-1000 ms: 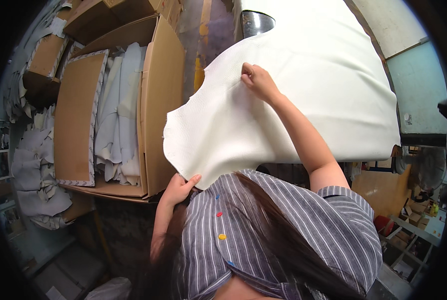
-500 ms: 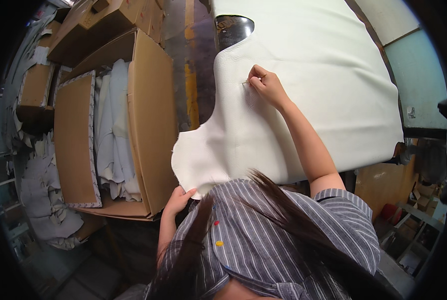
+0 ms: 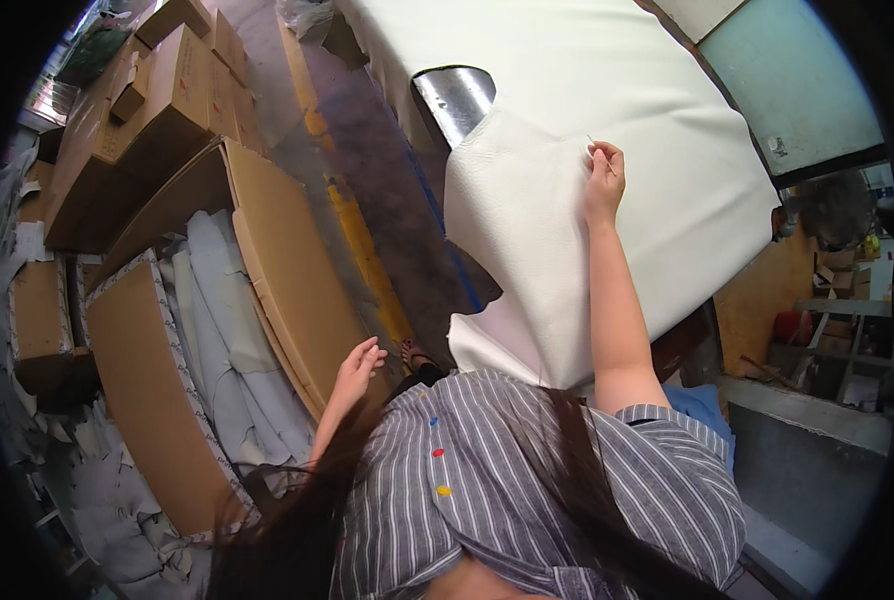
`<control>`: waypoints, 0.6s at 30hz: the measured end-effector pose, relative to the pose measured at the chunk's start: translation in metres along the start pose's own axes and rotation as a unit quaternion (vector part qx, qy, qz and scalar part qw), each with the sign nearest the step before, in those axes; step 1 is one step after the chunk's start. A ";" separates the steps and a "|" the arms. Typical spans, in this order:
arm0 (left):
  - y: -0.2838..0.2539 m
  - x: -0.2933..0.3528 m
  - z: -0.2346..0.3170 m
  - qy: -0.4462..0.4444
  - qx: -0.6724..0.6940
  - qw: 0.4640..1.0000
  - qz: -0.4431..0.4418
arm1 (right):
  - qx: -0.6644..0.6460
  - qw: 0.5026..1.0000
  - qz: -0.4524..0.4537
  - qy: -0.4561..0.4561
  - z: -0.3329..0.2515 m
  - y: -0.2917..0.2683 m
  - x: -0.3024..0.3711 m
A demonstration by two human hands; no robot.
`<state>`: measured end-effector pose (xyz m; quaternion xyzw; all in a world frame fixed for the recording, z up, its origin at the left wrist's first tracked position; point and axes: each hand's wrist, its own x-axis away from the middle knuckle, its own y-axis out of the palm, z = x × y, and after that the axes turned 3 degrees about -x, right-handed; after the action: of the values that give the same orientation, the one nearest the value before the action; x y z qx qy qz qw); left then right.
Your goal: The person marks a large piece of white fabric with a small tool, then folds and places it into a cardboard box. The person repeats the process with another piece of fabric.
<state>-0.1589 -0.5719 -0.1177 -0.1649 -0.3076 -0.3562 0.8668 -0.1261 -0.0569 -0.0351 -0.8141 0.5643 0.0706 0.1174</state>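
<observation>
A large white leather hide (image 3: 657,130) covers the table, its irregular near-left edge hanging over the side. Above the hide's middle, my right hand (image 3: 604,185) is closed, with a thin pen-like stick (image 3: 590,141) pinched between its fingertips. What exact kind of stick it is, I cannot make out. My left hand (image 3: 358,370) is off the leather, loosely open and holding nothing, between the cardboard box and the hide's hanging corner (image 3: 477,340).
On the left, a big open cardboard box (image 3: 297,260) holds rolled pale grey hides (image 3: 227,290). More cartons (image 3: 157,110) are stacked behind it. A shiny metal surface (image 3: 457,100) shows beside the hide's edge. A yellow line (image 3: 352,230) marks the floor.
My left hand has let go of the hide's near corner and moved left. My right hand has shifted right across the leather with the stick. The view has turned, and the near corner hangs folded.
</observation>
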 end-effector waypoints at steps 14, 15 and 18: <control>-0.090 -0.147 0.099 -0.041 0.169 0.983 -0.066 | 0.103 0.992 0.061 0.027 -0.014 0.007 0.010; -0.088 -0.165 0.115 -0.034 0.170 0.982 -0.081 | 0.081 0.994 0.074 0.029 -0.015 0.008 0.009; -0.093 -0.222 0.161 -0.019 0.173 0.979 -0.107 | 0.080 0.985 0.110 0.108 -0.021 0.016 -0.001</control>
<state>-0.4164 -0.4405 -0.1345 0.0147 -0.3973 -0.3850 0.8329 -0.1417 -0.0673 -0.0164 -0.7377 0.6639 -0.0505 0.1117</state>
